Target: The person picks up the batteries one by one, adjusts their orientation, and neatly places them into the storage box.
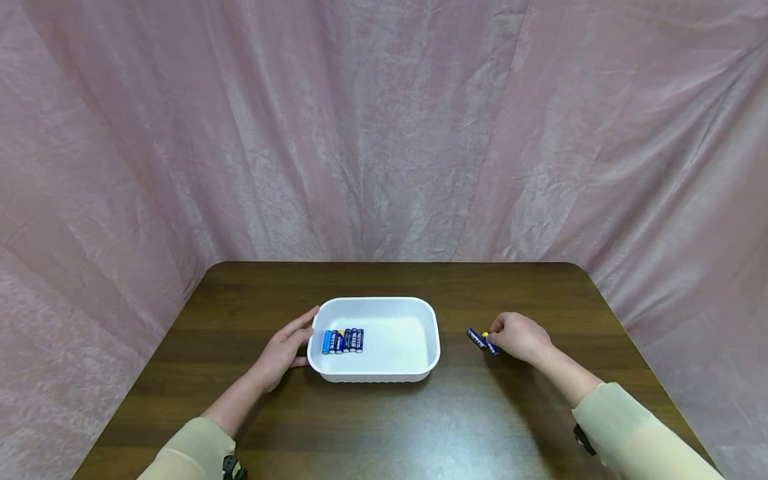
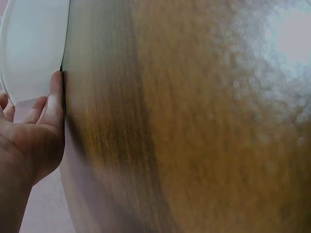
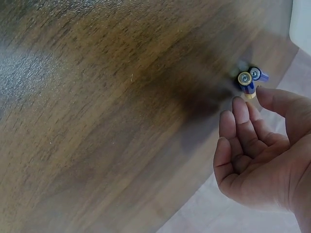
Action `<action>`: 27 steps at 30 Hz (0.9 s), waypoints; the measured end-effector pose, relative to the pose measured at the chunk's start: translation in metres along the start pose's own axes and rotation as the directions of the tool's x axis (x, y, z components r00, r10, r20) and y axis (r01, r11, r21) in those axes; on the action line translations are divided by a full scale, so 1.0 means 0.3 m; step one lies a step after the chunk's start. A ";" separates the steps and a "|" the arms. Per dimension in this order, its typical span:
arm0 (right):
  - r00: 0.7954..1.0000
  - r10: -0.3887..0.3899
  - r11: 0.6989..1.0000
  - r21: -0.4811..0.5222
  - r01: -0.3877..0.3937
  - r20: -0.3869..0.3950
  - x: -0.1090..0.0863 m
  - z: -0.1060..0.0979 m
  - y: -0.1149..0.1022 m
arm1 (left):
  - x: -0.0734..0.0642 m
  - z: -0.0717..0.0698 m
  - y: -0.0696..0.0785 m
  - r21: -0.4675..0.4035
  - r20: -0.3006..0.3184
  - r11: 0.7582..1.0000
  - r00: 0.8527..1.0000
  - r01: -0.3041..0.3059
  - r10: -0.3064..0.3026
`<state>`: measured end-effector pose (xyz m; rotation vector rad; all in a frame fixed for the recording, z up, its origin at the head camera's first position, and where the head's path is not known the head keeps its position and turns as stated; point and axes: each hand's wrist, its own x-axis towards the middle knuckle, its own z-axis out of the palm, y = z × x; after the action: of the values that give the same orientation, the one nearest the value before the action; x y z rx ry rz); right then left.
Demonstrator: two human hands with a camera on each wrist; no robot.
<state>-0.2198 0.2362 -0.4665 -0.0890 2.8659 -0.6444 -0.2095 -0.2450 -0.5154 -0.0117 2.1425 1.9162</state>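
A white plastic tray [image 1: 390,347] stands mid-table with several AA-size batteries [image 1: 354,341] lying side by side in its left part. One is light blue, the others dark blue, one with a yellow end. My left hand [image 1: 281,353] rests against the tray's left side, fingers extended along its wall and rim; the left wrist view shows this hand [image 2: 36,141] touching the tray [image 2: 36,48]. To the right of the tray, my right hand [image 1: 521,337] pinches a dark blue battery with a yellow end [image 3: 247,82] between thumb and fingers. Another dark blue battery [image 1: 476,338] lies right beside it.
The dark brown wooden table [image 1: 372,433] has rounded back corners and reflects light near its front. A pink curtain [image 1: 372,133] hangs behind and around it. In the right wrist view, the tray's edge [image 3: 301,29] shows at the upper right.
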 end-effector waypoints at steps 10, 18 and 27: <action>1.000 0.012 1.000 -0.020 -0.012 0.000 0.006 0.003 0.001 | -0.001 0.002 0.001 -0.013 -0.002 1.000 1.000 -0.004 0.004; 1.000 0.013 0.999 -0.049 -0.013 0.002 -0.004 0.002 0.011 | 0.000 0.003 -0.001 -0.011 0.000 1.000 1.000 0.002 -0.002; 0.999 0.013 0.995 -0.097 -0.016 -0.036 -0.003 0.006 0.031 | -0.001 0.004 0.002 0.000 -0.003 1.000 1.000 0.005 -0.005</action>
<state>-0.2187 0.2440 -0.4721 -0.0720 2.9285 -0.5079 -0.2091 -0.2439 -0.5150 -0.0197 2.1430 1.9142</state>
